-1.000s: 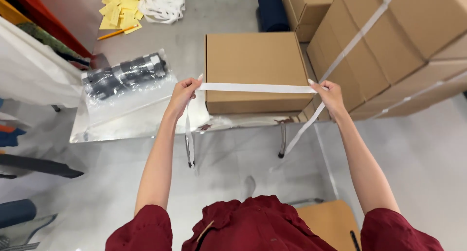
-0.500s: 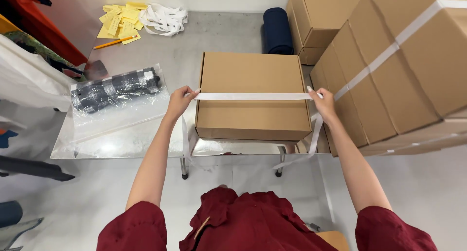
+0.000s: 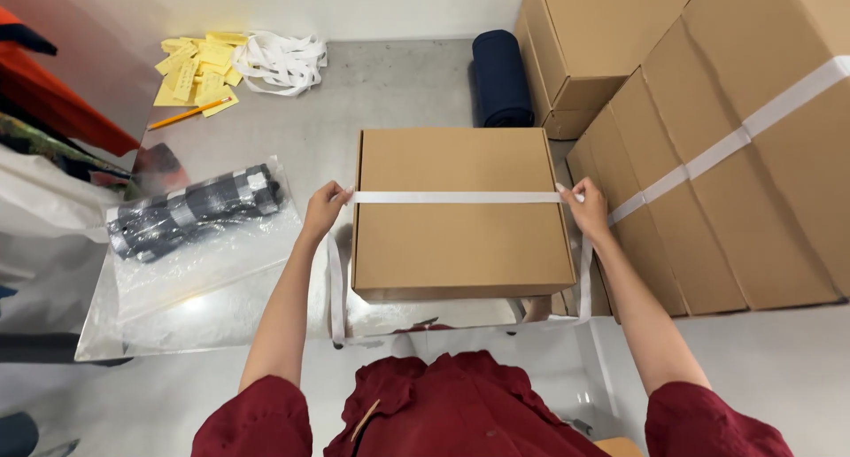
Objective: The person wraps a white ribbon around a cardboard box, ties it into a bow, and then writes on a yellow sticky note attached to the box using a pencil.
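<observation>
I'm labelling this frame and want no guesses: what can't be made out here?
Head view only:
- Strap ends: hidden below the box and table edge.
- Bagged item: blurred by glare on the plastic.
- Yellow slips: too small to make out.
- Stacked boxes: cut off by the right edge.

A dark red short-sleeved shirt (image 3: 460, 404) is worn; forearms are left bare. A small tan tag (image 3: 364, 420) is noted at the chest.
</observation>
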